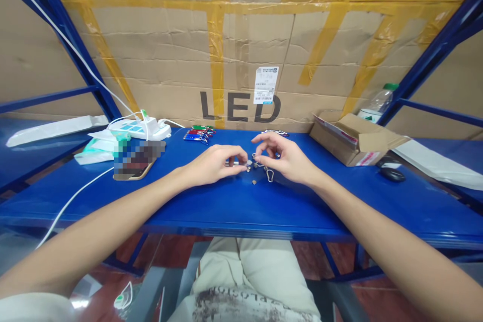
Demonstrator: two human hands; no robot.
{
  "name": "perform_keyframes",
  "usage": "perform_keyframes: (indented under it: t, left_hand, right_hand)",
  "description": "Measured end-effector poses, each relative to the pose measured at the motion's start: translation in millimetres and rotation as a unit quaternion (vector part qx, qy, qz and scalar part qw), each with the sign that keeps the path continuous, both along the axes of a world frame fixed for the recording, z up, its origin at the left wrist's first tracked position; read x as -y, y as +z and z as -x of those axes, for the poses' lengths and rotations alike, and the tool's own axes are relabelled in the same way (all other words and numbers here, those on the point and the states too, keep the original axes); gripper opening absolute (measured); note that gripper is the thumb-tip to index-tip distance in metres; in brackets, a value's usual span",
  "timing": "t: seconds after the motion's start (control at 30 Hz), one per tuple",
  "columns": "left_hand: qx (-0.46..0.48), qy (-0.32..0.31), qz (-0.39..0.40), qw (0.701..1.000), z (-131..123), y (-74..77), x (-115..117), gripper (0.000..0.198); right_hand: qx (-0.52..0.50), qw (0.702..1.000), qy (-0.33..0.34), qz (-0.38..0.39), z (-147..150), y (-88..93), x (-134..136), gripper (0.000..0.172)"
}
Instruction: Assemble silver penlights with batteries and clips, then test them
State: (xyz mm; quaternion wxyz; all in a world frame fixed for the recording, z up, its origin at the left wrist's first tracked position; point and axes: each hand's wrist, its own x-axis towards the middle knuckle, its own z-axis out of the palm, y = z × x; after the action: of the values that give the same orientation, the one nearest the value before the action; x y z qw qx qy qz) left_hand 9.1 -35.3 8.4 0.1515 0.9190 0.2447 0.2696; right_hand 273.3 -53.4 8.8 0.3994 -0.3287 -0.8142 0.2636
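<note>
My left hand (pixel 215 165) is closed, thumb and fingers curled around a small silver metal tube (pixel 231 163) that shows only in part. Facing it, my right hand (pixel 285 160) has its thumb and fingers bent into a pinch; whatever lies in its fingertips is too small to make out. Between and below the hands are several small round metal pieces that look like button cells (pixel 254 182). A silver carabiner clip (pixel 269 175) lies under my right thumb. Farther back are several keychain flashlights in green, red and blue (pixel 196 136) with clips attached.
On the left are a phone (pixel 138 167), a white power strip (pixel 136 128) with cables and a plastic-wrapped pack (pixel 101 147). At right stand an open cardboard box (pixel 354 141), a black mouse (pixel 392 174) and a bottle (pixel 379 103). More metal clips (pixel 276 132) lie behind my right hand.
</note>
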Motion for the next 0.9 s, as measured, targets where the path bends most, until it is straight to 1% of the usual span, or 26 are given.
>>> perform_keyframes:
  t: [0.07, 0.17, 0.23, 0.37, 0.5, 0.7, 0.9]
  left_hand:
    - [0.005, 0.006, -0.012, 1.000, 0.0, 0.7, 0.2, 0.018]
    - [0.021, 0.011, -0.001, 1.000, -1.2, 1.6, 1.1, 0.017]
    - [0.035, 0.015, 0.018, 0.999, -2.1, 1.3, 1.0, 0.018]
    - [0.055, 0.025, 0.054, 0.997, -2.7, -1.0, -1.4, 0.019]
    - [0.050, 0.050, 0.053, 0.996, -2.0, -2.4, -4.3, 0.020]
    - [0.053, 0.078, 0.050, 0.994, -1.3, -2.3, -5.8, 0.019]
    - [0.046, 0.081, 0.056, 0.994, -1.4, -2.7, -5.6, 0.021]
  right_hand:
    - [0.008, 1.000, -0.017, -0.007, -0.4, -0.8, -0.8, 0.034]
    - [0.027, 0.999, -0.031, -0.007, -0.2, -1.9, -0.9, 0.032]
    - [0.051, 0.998, -0.014, 0.016, -0.5, -2.2, -0.6, 0.031]
    - [0.124, 0.987, 0.055, 0.087, -2.0, -1.7, 0.5, 0.035]
    - [0.172, 0.974, 0.095, 0.112, -2.3, -0.5, 1.2, 0.038]
    - [0.192, 0.969, 0.106, 0.117, 0.3, 0.8, 3.3, 0.029]
    - [0.193, 0.971, 0.101, 0.102, 3.2, 0.0, 6.1, 0.031]
